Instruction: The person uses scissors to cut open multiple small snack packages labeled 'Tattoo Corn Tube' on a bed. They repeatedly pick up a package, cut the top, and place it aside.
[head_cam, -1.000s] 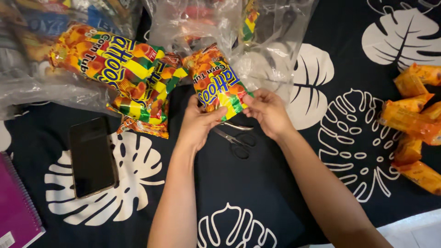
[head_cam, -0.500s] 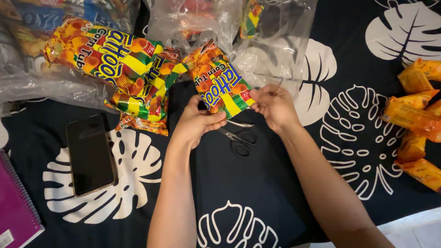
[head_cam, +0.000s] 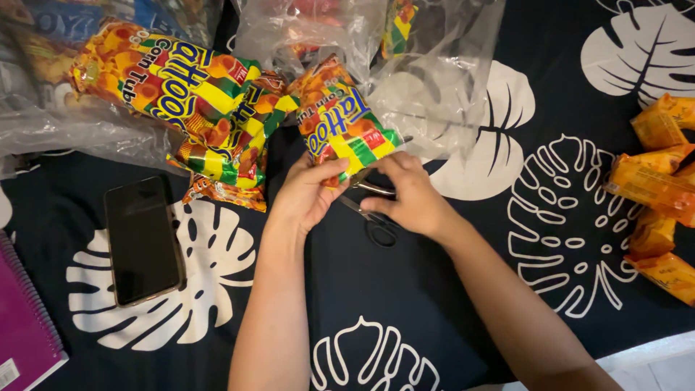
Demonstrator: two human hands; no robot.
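My left hand (head_cam: 308, 192) pinches the lower edge of a small yellow, orange and green snack packet (head_cam: 340, 123), which stands tilted above it. Just right of it, my right hand (head_cam: 409, 195) lies over a pair of black-handled scissors (head_cam: 380, 230) on the cloth. Its fingers curl around the metal blades near the pivot, while the handle loops stick out below the hand. The right hand is off the packet.
Larger packets of the same snack (head_cam: 174, 87) lie at the upper left, among clear plastic bags (head_cam: 434, 80). A dark phone (head_cam: 142, 239) and a purple spiral notebook (head_cam: 22, 318) sit at the left. Several orange packets (head_cam: 655, 188) lie at the right edge. A black cloth with white leaf prints (head_cam: 405, 304) covers the surface.
My right hand let go of the packet's corner and dropped down onto the scissors. The left hand kept the packet and shifted it slightly up and left.
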